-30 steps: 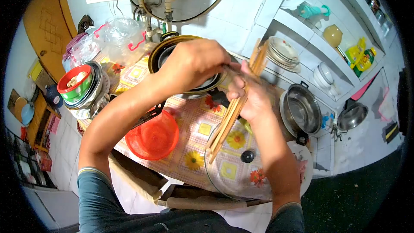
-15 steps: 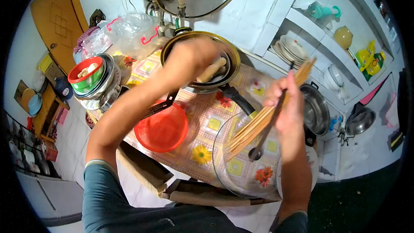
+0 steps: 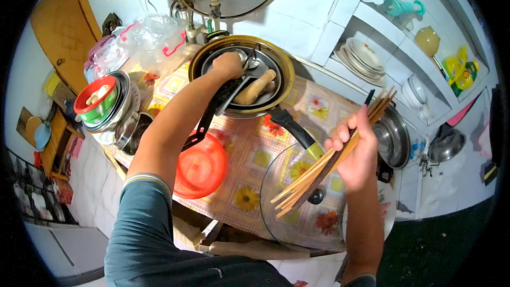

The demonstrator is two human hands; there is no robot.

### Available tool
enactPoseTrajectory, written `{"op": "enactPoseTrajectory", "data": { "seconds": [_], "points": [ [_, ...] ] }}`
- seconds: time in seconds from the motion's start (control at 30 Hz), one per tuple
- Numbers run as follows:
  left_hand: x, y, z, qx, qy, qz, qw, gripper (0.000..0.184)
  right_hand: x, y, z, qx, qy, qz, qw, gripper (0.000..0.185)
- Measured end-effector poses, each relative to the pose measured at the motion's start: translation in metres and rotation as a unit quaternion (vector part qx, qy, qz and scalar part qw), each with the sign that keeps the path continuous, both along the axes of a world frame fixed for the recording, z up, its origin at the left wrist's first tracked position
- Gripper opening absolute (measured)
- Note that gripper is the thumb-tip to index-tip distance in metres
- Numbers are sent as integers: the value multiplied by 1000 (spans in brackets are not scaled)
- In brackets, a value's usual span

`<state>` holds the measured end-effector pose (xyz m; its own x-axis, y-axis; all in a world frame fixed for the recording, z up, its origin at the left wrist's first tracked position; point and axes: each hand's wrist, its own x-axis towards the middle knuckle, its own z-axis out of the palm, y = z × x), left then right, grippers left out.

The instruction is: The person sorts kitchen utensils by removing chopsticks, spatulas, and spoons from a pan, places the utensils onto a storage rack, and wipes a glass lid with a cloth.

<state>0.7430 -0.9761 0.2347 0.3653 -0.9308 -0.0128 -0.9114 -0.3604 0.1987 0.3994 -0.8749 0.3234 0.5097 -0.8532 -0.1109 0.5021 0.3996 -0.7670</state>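
My left hand (image 3: 228, 66) is closed over the dark pan (image 3: 289, 77) at the back of the table, gripping a black-handled kitchen utensil (image 3: 204, 119). That utensil's slotted black end points down toward me, over the rim. Inside the pan are a steel bowl, a metal ladle (image 3: 257, 64) and a rolling-pin-like wooden piece (image 3: 255, 89); how they touch my fingers is partly hidden. On the right, my right hand (image 3: 353, 146) is wrapped around a slanted bundle of chopsticks (image 3: 313, 175), mostly light wood with dark ones among them. A glass lid (image 3: 271, 218) lies beneath the bundle.
A red plastic basket (image 3: 201, 172) sits by my left forearm. Stacked bowls (image 3: 98, 101) and plastic bags (image 3: 154, 42) stand at the left. To the right are a steel pot (image 3: 392, 135) and a white plate (image 3: 385, 204); wall shelves (image 3: 390, 24) hold dishes.
My left hand has shifted left and is now gripping the utensil over the pan. The chopsticks have moved slightly left at their lower ends, still in my right hand. My view has shifted slightly.
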Motion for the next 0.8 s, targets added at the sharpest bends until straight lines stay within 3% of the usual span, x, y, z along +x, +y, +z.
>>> {"op": "enactPoseTrajectory", "data": {
  "seconds": [0.13,0.23,0.33,0.43,0.53,0.67,0.73,0.77,0.8],
  "points": [
    [3,-2,1,-43,33,34,998,28,8,-1,-5,-14,-10,34,999,35],
    [3,14,31,-239,57,-149,958,20,15,-5,-7,-12,1,50,999,33],
    [-23,52,78,-355,-29,-339,871,14,28,-6,-5,23,43,44,998,35],
    [-53,86,104,-386,-136,-504,760,15,41,-13,-17,55,38,135,989,35],
    [-76,110,114,-384,-175,-574,702,14,56,-3,-4,77,49,152,984,35],
    [-76,118,113,-349,-206,-572,713,15,61,-1,-13,-16,100,210,972,33],
    [-62,107,106,-446,-106,-457,762,15,57,1,-3,18,45,190,981,31],
    [-55,106,101,-397,-108,-348,843,15,55,2,0,10,29,161,986,32],
    [-41,94,85,-384,-69,-294,872,14,52,3,2,1,13,132,991,32]
  ]
}}
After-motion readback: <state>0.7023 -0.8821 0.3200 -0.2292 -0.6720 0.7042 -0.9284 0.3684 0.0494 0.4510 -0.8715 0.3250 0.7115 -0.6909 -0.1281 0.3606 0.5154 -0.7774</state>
